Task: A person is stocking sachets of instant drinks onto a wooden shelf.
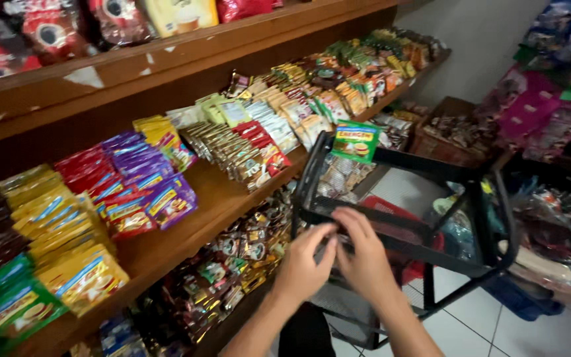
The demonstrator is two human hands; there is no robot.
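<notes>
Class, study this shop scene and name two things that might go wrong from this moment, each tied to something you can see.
1. The green sachet sits on the far rim of the black cart; a nudge might tip it off.
2. Both the left hand and right hand press together at the cart's near rim, so the cart may roll or shift, possibly bumping the packets on the lower shelf.

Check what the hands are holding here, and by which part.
Both hands, left hand and right hand, rest on the near top rim of the black wire basket. Whether the fingers pinch something small there cannot be told.
</notes>
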